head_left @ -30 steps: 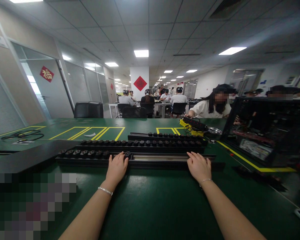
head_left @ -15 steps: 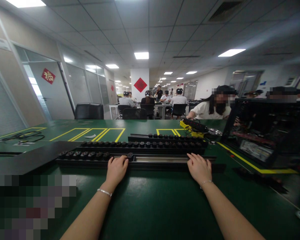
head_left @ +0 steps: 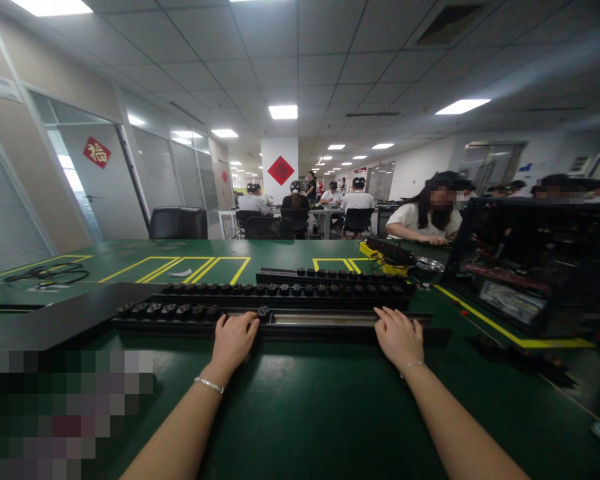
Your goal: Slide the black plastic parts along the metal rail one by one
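A long black track [head_left: 325, 319] with a pale inner channel lies across the green table in front of me. Several round black socket modules [head_left: 168, 311] sit in a row in its left part. One single socket module [head_left: 264, 313] stands apart from them, farther right in the channel. My left hand [head_left: 234, 339] is closed over the track just left of this module, its thumb side against it; the fingertips are partly hidden. Farther right, my right hand [head_left: 401, 337] grips the track, fingers bent over its top and thumb at the near side.
Behind lie another socket-filled track [head_left: 300, 291] and a shorter one [head_left: 340, 273]. An open computer case [head_left: 510, 293] stands at right, near a yellow tray [head_left: 395, 269] and a metal bowl [head_left: 429, 264]. A dark panel [head_left: 80, 313] lies left. A co-worker [head_left: 423, 220] sits across the table.
The single socket module has slid slightly right along the channel, with my left thumb following. My right hand has stayed put. The co-worker's arm has shifted right.
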A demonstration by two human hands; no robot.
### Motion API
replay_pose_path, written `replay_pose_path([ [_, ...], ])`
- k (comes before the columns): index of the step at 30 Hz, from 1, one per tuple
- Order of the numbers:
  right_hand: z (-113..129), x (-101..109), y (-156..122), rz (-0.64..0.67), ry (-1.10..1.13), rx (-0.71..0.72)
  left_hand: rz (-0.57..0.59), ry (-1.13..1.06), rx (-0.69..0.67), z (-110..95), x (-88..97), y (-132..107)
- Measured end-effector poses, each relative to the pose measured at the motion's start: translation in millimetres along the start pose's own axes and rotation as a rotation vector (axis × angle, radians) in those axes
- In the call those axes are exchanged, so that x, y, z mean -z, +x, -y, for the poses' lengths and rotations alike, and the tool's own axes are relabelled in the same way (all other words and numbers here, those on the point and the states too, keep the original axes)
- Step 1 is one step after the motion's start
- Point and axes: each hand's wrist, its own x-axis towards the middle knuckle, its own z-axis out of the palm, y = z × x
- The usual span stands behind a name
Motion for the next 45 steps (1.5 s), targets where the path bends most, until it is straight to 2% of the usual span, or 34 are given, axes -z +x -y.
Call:
replay_pose_path([
  [8, 1, 3, -1, 0.016, 0.002, 0.004, 0.005, 0.010, -0.012, 0, 0.8, -1],
  [17, 1, -1, -1, -0.026, -0.010, 0.009, -0.005, 0.032, -0.059, 1, -0.7, -2],
  [23, 0, -1, -1, -0.022, -0.017, 0.007, -0.004, -0.010, -0.168, -3, -7.6, 0],
  [29, 0, 0, 0, -0.003, -0.012, 0.013, 0.047, -0.028, -0.169, 0, -10.6, 1],
  [45, 0, -1, -1, -0.039, -0.029, 0.011, 0.031, 0.061, -0.201, -9, -6.3, -2],
])
